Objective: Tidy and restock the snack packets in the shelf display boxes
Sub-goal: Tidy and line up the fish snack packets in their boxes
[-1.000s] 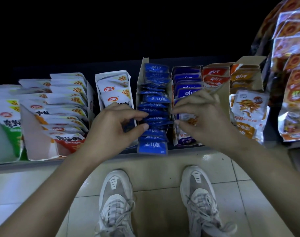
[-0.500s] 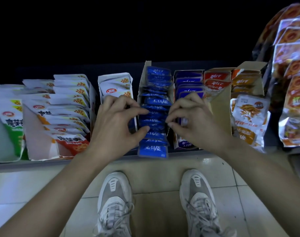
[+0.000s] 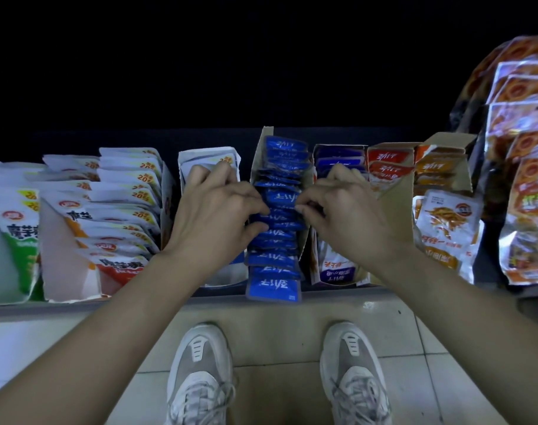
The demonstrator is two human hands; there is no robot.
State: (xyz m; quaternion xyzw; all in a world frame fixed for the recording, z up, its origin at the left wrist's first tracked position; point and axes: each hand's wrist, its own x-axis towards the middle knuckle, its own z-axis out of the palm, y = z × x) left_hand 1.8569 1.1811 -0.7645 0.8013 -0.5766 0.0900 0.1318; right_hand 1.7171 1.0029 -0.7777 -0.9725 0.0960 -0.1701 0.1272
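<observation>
Where the hands meet: centre of the frame, midway along the row of blue packets point(image 3: 275, 265)
Display box point(image 3: 263, 142): cardboard, holds that row upright; front packet reaches the shelf edge point(image 3: 77, 305)
Left hand point(image 3: 212, 216): fingers curled, pinching the row's left side
Right hand point(image 3: 347, 216): fingertips pinching its right side

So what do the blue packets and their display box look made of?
The blue packets look like glossy plastic film: light glints off them and their edges are flat-sealed. Their display box looks like matte brown cardboard, from its dull, stiff flap.
</observation>
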